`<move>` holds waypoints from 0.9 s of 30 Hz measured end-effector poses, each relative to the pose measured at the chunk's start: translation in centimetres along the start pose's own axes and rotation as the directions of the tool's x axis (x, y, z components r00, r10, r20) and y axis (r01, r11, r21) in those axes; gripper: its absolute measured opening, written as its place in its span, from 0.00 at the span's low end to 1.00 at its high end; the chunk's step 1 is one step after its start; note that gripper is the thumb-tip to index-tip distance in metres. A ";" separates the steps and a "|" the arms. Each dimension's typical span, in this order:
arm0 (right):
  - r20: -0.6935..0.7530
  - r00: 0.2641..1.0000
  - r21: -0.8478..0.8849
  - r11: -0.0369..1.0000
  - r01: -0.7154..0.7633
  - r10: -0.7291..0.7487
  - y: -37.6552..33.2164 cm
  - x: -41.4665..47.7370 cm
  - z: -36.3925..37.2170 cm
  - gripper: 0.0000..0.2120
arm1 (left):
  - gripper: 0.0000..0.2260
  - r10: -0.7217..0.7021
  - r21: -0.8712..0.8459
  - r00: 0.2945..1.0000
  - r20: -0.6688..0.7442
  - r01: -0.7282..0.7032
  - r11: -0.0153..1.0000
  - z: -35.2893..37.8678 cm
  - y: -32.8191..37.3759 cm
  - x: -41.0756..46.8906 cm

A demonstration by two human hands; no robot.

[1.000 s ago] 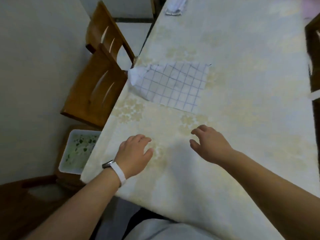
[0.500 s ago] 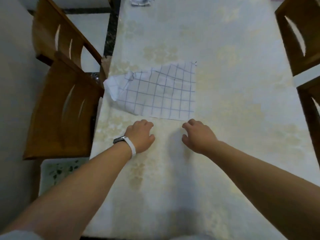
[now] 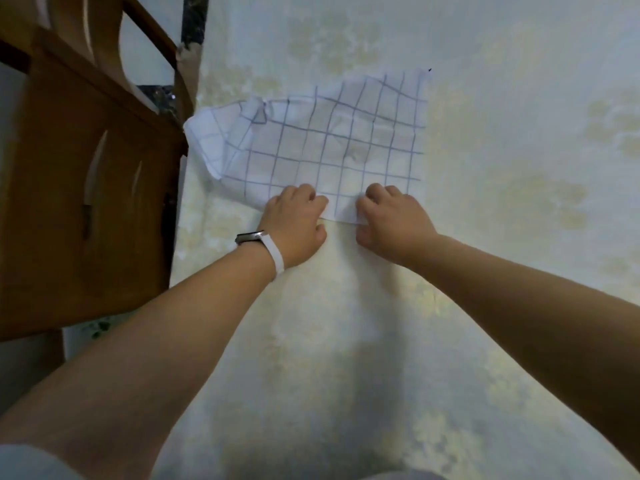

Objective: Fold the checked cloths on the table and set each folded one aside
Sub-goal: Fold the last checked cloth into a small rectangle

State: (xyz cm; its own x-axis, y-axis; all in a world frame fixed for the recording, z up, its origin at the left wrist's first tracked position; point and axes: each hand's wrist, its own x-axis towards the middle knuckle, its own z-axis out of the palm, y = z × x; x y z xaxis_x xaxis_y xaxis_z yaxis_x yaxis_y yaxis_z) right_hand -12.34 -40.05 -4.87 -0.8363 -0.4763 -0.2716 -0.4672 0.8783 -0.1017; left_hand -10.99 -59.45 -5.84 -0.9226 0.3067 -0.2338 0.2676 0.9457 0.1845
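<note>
Checked cloth [image 3: 329, 147] lies spread on the table [image 3: 502, 254], directly ahead of both hands, near edge under the fingers. Mostly flat. Its corner out past the left hand is crumpled and folded over, hanging at the table edge; the far corner out past the right hand lies flat.

Left hand [image 3: 294, 226]: fingers curled down onto the near edge, thumb on the table just short of it. Can't tell if it actually grips the cloth or just presses on it.

Right hand [image 3: 391, 223]: just beside the left, small gap between them, fingers curled over the same edge, thumb tucked at it, edge lifted slightly there, so it's pinching the cloth.

White wristband [image 3: 273, 252] on the left wrist. Wooden chair [image 3: 86, 202] outboard of the left arm, tight against the table side.
</note>
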 end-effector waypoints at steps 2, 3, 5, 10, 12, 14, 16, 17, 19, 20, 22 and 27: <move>-0.035 0.999 -0.015 0.999 0.034 -0.035 0.2 0.4 0.1 0.13 | 0.16 0.010 0.000 0.999 -0.033 -0.010 1.000 0.4 -0.4 0.4; -0.057 0.997 -0.020 0.998 0.060 -0.061 0.3 0.6 0.2 0.12 | 0.16 0.017 0.002 0.999 -0.046 -0.017 1.000 0.6 -0.5 0.6; -0.100 0.987 -0.030 0.992 0.120 -0.122 0.7 0.7 0.4 0.10 | 0.16 0.031 0.010 0.997 -0.068 -0.030 0.999 0.7 -0.7 0.9; -0.157 0.977 0.011 0.989 0.147 -0.144 1.1 1.3 0.9 0.04 | 0.15 0.054 0.029 0.993 -0.101 -0.052 0.998 0.6 -0.5 1.0; -0.191 0.974 0.036 0.991 0.130 -0.121 1.0 1.2 0.8 0.05 | 0.14 0.057 0.035 0.991 -0.120 -0.053 0.998 0.5 -0.4 0.9; -0.225 0.968 0.042 0.991 0.123 -0.111 0.9 0.6 0.7 0.06 | 0.12 0.055 0.040 0.988 -0.141 -0.050 0.998 0.5 -0.4 0.8; -0.243 0.964 0.044 0.992 0.119 -0.105 0.9 -0.4 0.5 0.06 | 0.09 0.058 0.048 0.985 -0.162 -0.051 0.998 0.6 -0.5 0.5; -0.248 0.963 0.046 0.992 0.117 -0.103 0.9 -1.1 0.2 0.05 | 0.09 0.065 0.048 0.983 -0.169 -0.058 0.997 0.4 -0.5 0.3; -0.252 0.962 0.057 0.991 0.121 -0.103 0.9 -2.5 0.0 0.05 | 0.12 0.081 0.043 0.981 -0.178 -0.075 0.996 0.4 -0.8 -0.4; -0.256 0.961 0.062 0.990 0.125 -0.105 1.0 -3.2 -0.2 0.04 | 0.13 0.087 0.047 0.979 -0.184 -0.079 0.996 0.4 -0.8 -0.9; -0.268 0.958 0.073 0.989 0.127 -0.103 1.0 -4.8 -0.6 0.04 | 0.13 0.085 0.063 0.980 -0.178 -0.075 0.995 0.4 -0.9 -2.0; -0.292 0.951 0.071 0.990 0.122 -0.096 0.8 -9.5 -1.6 0.03 | 0.08 0.086 0.108 0.982 -0.170 -0.068 0.992 -0.3 -1.2 -5.4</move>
State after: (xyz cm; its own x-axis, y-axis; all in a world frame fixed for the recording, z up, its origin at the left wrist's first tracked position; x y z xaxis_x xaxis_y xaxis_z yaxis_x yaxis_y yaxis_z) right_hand -5.21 -34.95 -0.87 -0.8348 -0.5496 0.0312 -0.5438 0.8146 -0.2015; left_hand -6.41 -62.31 -4.47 -0.9299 0.3642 -0.0508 0.3585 0.9286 0.0955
